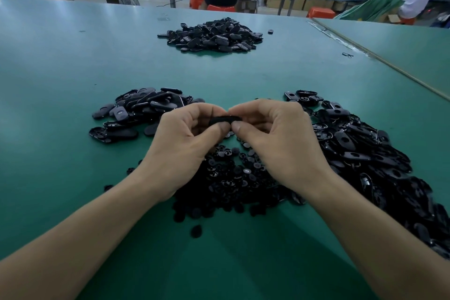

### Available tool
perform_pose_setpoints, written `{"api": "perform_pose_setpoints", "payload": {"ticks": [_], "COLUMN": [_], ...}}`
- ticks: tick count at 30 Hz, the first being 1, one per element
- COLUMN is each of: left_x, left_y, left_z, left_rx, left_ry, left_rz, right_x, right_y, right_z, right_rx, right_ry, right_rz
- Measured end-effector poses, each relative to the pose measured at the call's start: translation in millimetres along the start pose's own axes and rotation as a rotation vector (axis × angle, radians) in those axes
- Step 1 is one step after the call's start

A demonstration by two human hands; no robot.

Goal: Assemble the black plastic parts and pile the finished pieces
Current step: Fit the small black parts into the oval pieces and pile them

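The fingers [220,129] of the left hand [185,136] and of the right hand [277,136] are curled on one black part [225,119] and pinch it between them, above the green table [60,68]. The biggest heap of oval shells [379,168] lies at the right, and a heap of small round pieces [231,178] lies under the hands. A smaller heap of ovals [138,112] lies at the left. The far pile [214,35] is probably the finished pieces. I judge that much work remains, because the loose heaps are large.
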State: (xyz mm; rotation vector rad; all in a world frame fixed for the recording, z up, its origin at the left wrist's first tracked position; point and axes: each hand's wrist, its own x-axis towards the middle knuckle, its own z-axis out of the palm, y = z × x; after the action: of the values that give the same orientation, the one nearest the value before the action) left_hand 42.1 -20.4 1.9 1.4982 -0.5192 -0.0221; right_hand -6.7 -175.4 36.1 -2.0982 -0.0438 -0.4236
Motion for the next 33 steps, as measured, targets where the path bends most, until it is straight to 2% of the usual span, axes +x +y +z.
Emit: {"api": "perform_pose_setpoints", "payload": {"ticks": [8,29,33], "left_x": [0.7,0.1,-0.3], "left_y": [-0.9,4.0,3.0], "left_z": [-1.6,0.4,1.2], "left_rx": [-0.032,0.015,-0.041], "left_ry": [0.035,0.086,0.123], "left_rz": [-0.055,-0.057,-0.069], "right_x": [3.7,4.5,4.6], "right_y": [5.5,4.4,2.2], "right_z": [-5.1,-3.7,-6.1], "right_rx": [0.057,-0.003,0.025], "right_ry": [-0.100,-0.037,-0.025], "right_rz": [0.057,0.056,0.085]}}
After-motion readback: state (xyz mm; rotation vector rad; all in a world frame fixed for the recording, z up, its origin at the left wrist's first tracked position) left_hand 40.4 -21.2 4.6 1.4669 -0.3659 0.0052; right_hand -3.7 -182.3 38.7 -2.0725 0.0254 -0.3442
